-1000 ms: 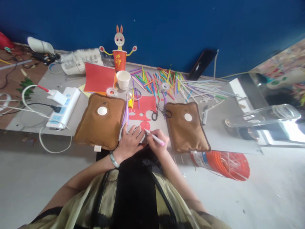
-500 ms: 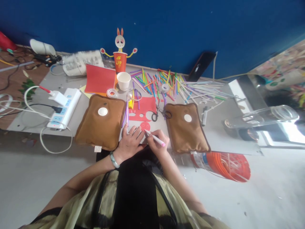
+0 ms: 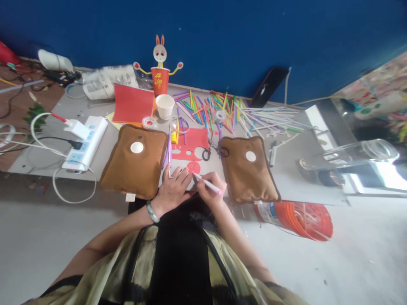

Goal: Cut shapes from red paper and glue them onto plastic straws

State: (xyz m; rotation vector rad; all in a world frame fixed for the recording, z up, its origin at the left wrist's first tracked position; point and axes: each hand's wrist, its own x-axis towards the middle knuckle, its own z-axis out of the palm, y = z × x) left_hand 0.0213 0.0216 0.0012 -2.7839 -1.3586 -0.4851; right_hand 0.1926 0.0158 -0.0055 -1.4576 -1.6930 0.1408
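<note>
A white marker with a pink end is gripped in my right hand, its tip at the lower edge of a small red paper disc. Drawn outlines show on that disc. My left hand lies flat with fingers spread, the fingertips beside the disc on the table. Just behind the disc is a red sheet with round holes cut in it. Scissors with dark handles rest at its right side. Purple sticks lie by my left fingertips.
Brown hot-water bags flank my hands, one at left, one at right. A power strip with cables lies far left. Behind stand a white paper cup, a rabbit-figure cup and many coloured sticks. An orange bucket is below right.
Both hands stay in nearly the same place, the marker tip still at the red disc. The view has shifted very slightly.
</note>
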